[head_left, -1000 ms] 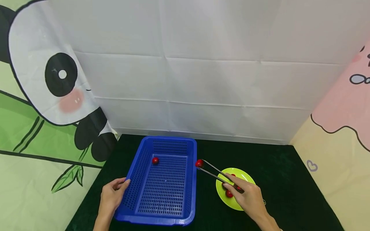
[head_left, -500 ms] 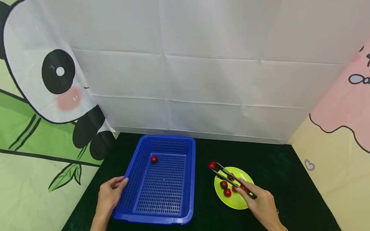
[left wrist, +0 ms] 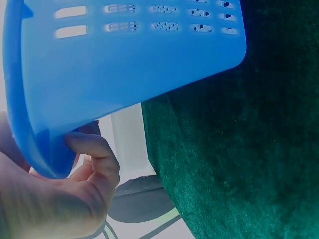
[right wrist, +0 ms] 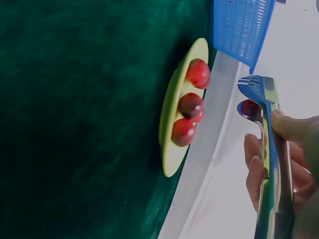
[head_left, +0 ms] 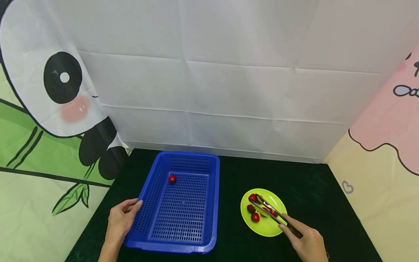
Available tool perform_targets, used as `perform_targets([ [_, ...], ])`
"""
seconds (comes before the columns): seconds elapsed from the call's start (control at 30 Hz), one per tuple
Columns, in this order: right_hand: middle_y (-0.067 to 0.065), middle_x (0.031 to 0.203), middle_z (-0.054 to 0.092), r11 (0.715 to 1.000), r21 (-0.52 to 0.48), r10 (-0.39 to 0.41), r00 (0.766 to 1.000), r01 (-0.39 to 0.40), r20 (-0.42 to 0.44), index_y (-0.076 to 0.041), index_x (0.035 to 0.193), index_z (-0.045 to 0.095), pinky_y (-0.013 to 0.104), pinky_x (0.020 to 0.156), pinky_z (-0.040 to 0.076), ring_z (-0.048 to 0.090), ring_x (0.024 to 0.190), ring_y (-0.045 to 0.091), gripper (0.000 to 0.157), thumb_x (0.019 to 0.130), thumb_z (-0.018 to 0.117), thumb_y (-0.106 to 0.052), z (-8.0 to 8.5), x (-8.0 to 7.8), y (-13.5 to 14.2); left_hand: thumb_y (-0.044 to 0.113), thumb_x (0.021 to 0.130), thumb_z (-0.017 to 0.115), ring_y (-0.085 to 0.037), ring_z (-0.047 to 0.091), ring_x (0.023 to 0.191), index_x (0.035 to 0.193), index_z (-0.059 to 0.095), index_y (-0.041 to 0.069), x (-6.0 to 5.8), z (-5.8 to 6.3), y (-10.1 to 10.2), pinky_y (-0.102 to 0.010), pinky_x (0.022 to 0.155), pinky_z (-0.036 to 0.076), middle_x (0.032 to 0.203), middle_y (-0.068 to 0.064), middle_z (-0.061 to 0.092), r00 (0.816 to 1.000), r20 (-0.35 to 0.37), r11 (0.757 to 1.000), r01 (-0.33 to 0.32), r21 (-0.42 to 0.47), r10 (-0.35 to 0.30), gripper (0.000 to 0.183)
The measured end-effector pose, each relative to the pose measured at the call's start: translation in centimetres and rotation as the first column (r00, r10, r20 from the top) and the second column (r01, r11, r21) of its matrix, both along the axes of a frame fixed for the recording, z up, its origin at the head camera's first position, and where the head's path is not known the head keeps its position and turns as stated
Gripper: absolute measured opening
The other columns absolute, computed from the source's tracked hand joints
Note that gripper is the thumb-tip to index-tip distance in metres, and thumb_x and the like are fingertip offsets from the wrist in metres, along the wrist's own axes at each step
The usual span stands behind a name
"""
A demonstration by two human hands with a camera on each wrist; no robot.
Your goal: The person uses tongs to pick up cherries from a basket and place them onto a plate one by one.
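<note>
In the head view my left hand (head_left: 119, 220) grips the left rim of a blue perforated plastic basket (head_left: 135, 242). The left wrist view shows its thumb and fingers around the rim. One small round red fruit (head_left: 172, 179), like a cherry tomato, lies in the basket. My right hand (head_left: 306, 238) holds metal serving tongs (right wrist: 284, 184), one end forked, the other spoon-like. Their tips are over a yellow-green plate (head_left: 262, 231), beside a red fruit (head_left: 252, 197); whether they pinch it I cannot tell. Several more red fruits (head_left: 255, 217) sit on the plate.
A dark green cloth (head_left: 232, 225) covers the table, with basket and plate standing apart on it. Behind rises a white sheet (head_left: 242, 91). Printed cloths with a panda (head_left: 70, 112) and a pink figure (head_left: 389, 116) flank the sides.
My right hand and the tongs have moved right, from beside the basket's right rim back over the plate, bringing a fruit along. My left hand keeps its grip on the basket.
</note>
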State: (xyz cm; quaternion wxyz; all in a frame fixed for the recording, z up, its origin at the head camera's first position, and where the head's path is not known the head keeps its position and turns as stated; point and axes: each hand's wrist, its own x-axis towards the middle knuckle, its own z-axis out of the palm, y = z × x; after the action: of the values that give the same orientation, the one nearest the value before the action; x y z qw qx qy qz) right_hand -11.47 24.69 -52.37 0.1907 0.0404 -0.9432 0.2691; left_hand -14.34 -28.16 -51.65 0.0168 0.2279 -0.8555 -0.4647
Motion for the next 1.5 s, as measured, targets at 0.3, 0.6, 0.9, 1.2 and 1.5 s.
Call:
perform_targets([
  [0.3, -0.02, 0.059, 0.051, 0.995, 0.095, -0.036, 0.999, 0.034, 0.018, -0.02, 0.108, 0.073, 0.02, 0.047, 0.031, 0.035, 0.046, -0.002, 0.036, 0.074, 0.081, -0.024, -0.7, 1.6, 2.2, 0.049, 0.089, 0.06, -0.023, 0.062, 0.089, 0.123, 0.06, 0.003, 0.1, 0.0, 0.2, -0.037, 0.073, 0.046, 0.105, -0.016, 0.067, 1.0, -0.015, 1.0, -0.009, -0.018, 0.009, 0.057],
  [0.6, -0.012, 0.053, 0.039, 0.989, 0.143, -0.071, 0.948, 0.028, 0.309, -0.021, 0.116, 0.069, 0.022, 0.048, 0.029, 0.035, 0.046, 0.004, 0.036, 0.083, 0.072, -0.036, -0.5, 2.1, 3.3, 0.05, 0.089, 0.059, -0.023, 0.061, 0.089, 0.124, 0.059, 0.003, 0.1, 0.2, 0.3, -0.036, 0.072, 0.045, 0.105, -0.017, 0.066, 1.0, -0.008, 1.0, -0.002, -0.02, 0.002, 0.058],
  [0.9, -0.009, 0.054, 0.041, 0.983, 0.184, -0.082, 0.898, 0.001, 0.432, -0.021, 0.117, 0.069, 0.024, 0.048, 0.03, 0.037, 0.047, 0.007, 0.037, 0.082, 0.072, -0.034, -0.3, 1.8, 3.8, 0.049, 0.09, 0.059, -0.023, 0.061, 0.088, 0.124, 0.06, 0.004, 0.1, 0.0, 0.3, -0.035, 0.071, 0.045, 0.103, -0.015, 0.067, 1.0, -0.018, 0.999, -0.008, -0.031, 0.008, 0.057],
  [1.2, -0.008, 0.052, 0.04, 0.978, 0.208, -0.084, 0.895, -0.01, 0.438, -0.021, 0.115, 0.07, 0.024, 0.047, 0.029, 0.037, 0.046, 0.009, 0.037, 0.08, 0.073, -0.033, -0.1, 1.5, 3.8, 0.051, 0.089, 0.059, -0.019, 0.061, 0.083, 0.123, 0.06, 0.003, 0.1, -0.1, 0.3, -0.032, 0.067, 0.045, 0.1, -0.014, 0.067, 1.0, -0.014, 1.0, -0.011, -0.02, 0.011, 0.059],
  [1.5, -0.008, 0.053, 0.04, 0.977, 0.212, -0.085, 0.893, -0.011, 0.441, -0.02, 0.116, 0.069, 0.024, 0.047, 0.029, 0.037, 0.047, 0.008, 0.039, 0.08, 0.073, -0.033, 0.4, 1.6, 3.7, 0.048, 0.09, 0.059, -0.02, 0.061, 0.083, 0.124, 0.059, 0.003, 0.1, 0.0, 0.4, -0.031, 0.067, 0.045, 0.102, -0.015, 0.066, 1.0, -0.015, 1.0, -0.014, -0.013, 0.013, 0.056],
])
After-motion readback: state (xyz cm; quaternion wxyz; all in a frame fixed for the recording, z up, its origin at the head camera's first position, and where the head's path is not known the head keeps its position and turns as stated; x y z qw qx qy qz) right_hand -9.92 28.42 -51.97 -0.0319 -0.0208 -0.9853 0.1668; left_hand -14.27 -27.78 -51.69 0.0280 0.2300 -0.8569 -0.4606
